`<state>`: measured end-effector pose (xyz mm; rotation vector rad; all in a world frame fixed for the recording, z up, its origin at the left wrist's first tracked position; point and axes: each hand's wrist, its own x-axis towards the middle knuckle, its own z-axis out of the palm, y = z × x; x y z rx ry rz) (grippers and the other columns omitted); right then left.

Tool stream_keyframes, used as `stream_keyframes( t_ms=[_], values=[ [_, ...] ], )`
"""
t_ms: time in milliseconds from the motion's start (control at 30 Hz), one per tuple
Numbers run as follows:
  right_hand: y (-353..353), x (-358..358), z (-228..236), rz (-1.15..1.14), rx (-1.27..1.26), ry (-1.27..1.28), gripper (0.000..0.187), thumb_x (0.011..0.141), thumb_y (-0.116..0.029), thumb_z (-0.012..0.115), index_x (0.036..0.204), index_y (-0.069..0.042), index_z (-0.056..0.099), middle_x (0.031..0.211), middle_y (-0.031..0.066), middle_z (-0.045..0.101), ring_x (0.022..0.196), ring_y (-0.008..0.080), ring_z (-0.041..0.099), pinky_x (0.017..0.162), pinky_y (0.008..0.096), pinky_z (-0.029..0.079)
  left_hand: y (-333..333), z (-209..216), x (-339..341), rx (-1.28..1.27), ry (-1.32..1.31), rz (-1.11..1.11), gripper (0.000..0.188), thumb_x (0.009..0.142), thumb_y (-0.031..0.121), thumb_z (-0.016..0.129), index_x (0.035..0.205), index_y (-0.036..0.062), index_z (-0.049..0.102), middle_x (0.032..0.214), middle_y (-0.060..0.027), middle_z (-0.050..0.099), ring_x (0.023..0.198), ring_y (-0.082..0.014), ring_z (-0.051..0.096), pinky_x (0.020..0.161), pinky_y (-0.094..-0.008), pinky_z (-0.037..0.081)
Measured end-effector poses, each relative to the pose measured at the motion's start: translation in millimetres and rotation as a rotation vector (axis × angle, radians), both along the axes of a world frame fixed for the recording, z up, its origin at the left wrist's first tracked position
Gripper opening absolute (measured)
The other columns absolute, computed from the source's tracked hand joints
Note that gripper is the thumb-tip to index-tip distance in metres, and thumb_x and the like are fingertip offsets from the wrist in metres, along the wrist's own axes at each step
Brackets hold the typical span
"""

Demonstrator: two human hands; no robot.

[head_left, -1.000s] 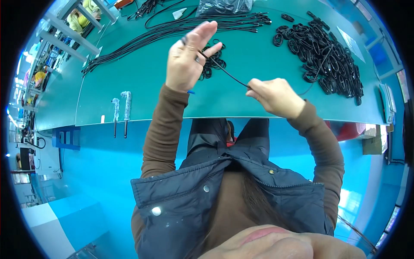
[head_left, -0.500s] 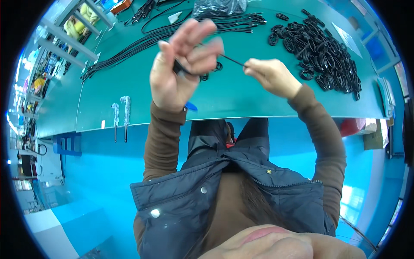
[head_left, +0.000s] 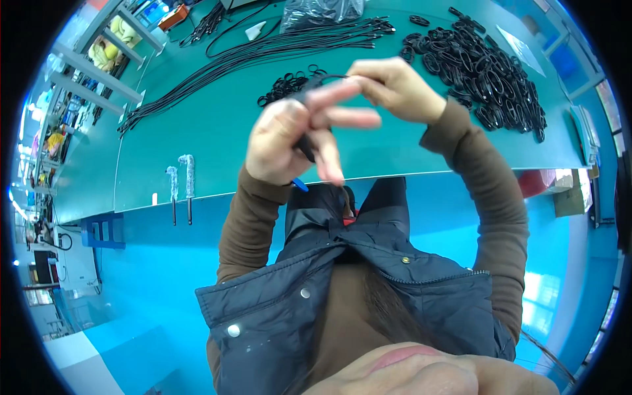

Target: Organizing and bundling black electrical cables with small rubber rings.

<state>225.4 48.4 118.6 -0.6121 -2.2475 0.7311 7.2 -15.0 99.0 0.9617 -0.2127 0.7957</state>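
A black cable (head_left: 306, 148) runs across the palm of my left hand (head_left: 280, 138), where it seems looped about the hand. Some of that hand's fingers are stretched out, and motion smears them. Above and to the right, my right hand (head_left: 401, 89) pinches the same cable between thumb and forefinger. Both hands are over the near part of the green table (head_left: 217, 141). Just beyond them lies a small pile of black rings or loops (head_left: 283, 87), partly covered by the left hand. How the cable wraps behind the fingers is hidden.
Long straight black cables (head_left: 230, 62) lie in a bundle at the back left. Coiled black cables (head_left: 484, 76) are heaped at the right. A dark plastic bag (head_left: 322, 13) sits at the far edge. Two plastic-wrapped tools (head_left: 189, 178) lie at the front left edge.
My left hand has come down and to the right, its fingers swinging toward the right hand. My right hand has moved up and left with the cable. The small ring pile now shows more.
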Motion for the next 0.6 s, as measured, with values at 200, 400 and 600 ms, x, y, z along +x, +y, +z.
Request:
stream_keyframes(
  t_ms=[200,400,600],
  values=[
    [-63,10,-13,-0.029,-0.169,-0.206,0.009,0.093,-0.015,0.056,0.093,-0.006,0.056,0.067,0.0087,0.060,0.050,0.0246,0.054,0.049,0.0346,0.043,19,8,-17,0.124,-0.044,0.750,0.053,0.102,0.032,0.040,0.139,-0.0053,0.038,0.140,-0.0250,0.043,0.120,-0.0348,0.054,0.094,-0.0393,0.052],
    [-49,3,28,-0.035,0.404,-0.279,0.009,0.089,-0.011,0.062,0.093,-0.004,0.060,0.064,0.0044,0.057,0.047,0.0201,0.045,0.046,0.0299,0.039,11,-28,1,0.440,0.561,0.948,0.048,0.101,0.028,0.045,0.139,-0.0020,0.041,0.133,-0.0231,0.052,0.116,-0.0323,0.058,0.091,-0.0350,0.054],
    [-7,-1,-2,-0.059,0.052,-0.020,0.006,0.089,-0.008,0.061,0.086,-0.004,0.064,0.066,0.0025,0.057,0.048,0.0150,0.045,0.046,0.0263,0.037,-9,-18,7,0.077,0.335,0.232,0.048,0.102,0.031,0.041,0.139,0.0002,0.041,0.123,-0.0215,0.060,0.109,-0.0318,0.063,0.084,-0.0319,0.056]
  ],
)
